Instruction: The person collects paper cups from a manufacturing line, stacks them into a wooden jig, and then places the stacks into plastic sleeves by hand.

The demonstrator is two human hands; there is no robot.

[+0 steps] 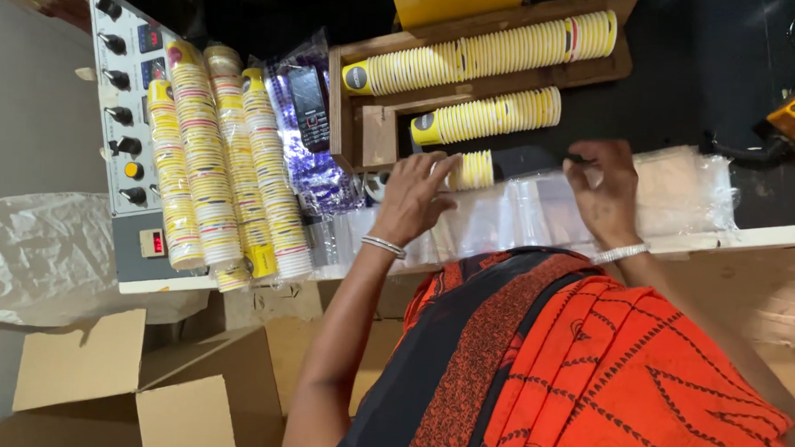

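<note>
My left hand rests on a clear plastic sleeve lying along the table edge, its fingertips against a short stack of yellow paper cups. My right hand pinches the same sleeve further right, fingers curled over the film. Both wrists wear silver bangles. A wooden tray just beyond my hands holds two long rows of nested yellow cups, lying on their sides. Whether the short stack is inside the sleeve is unclear.
Several tall cup stacks in plastic lie at the left over a grey control panel with knobs. A black mobile phone sits on purple wrappers. More clear bags pile at the right. Open cardboard boxes stand below the table.
</note>
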